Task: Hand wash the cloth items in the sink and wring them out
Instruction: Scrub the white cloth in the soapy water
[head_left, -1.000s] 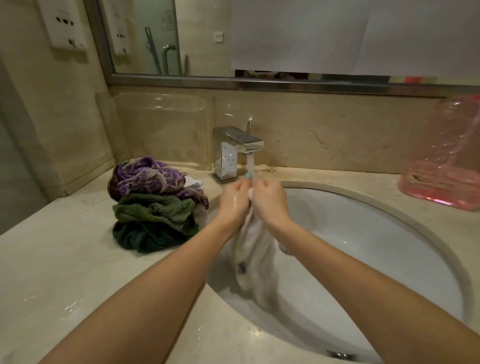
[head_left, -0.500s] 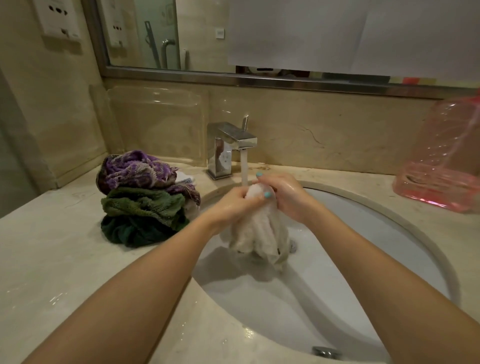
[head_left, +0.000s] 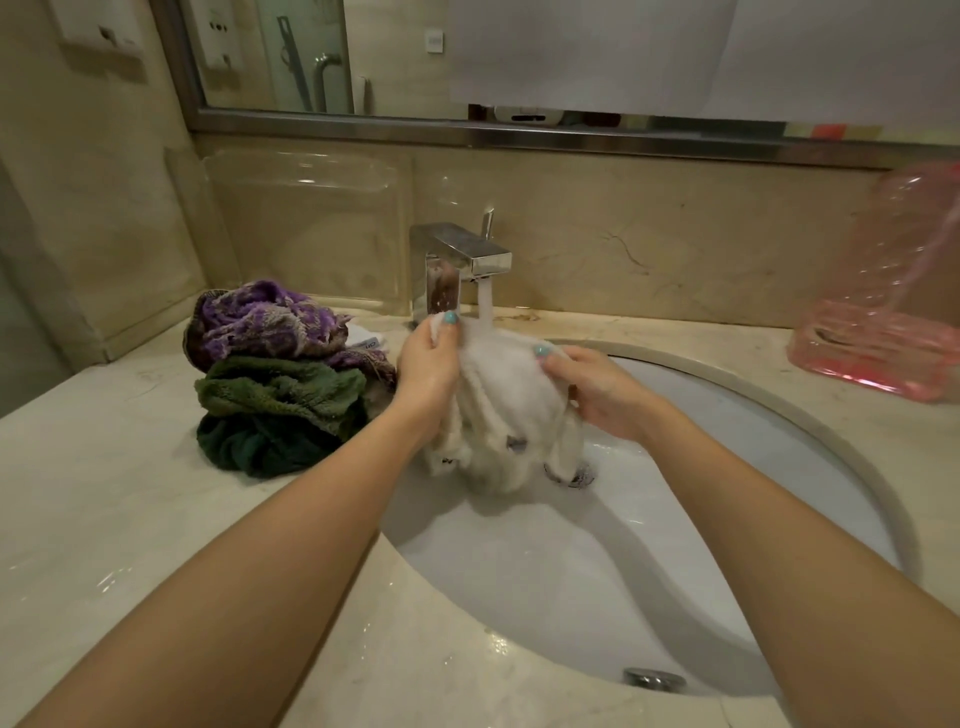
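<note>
Now the hands have parted: the left grip (head_left: 428, 369) pinches a top corner of the white cloth (head_left: 506, 400) and the right grip (head_left: 597, 387) clutches its right side. The cloth hangs spread between them under the faucet (head_left: 462, 254) stream, over the sink (head_left: 571, 571). This looks like rinsing, with wringing not yet begun.

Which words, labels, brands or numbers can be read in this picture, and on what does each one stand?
No text here can be read for certain.
white tag beside the purple cloth: dark print, too blurred to read.
grey patch on the white cloth: too small to tell.
</note>
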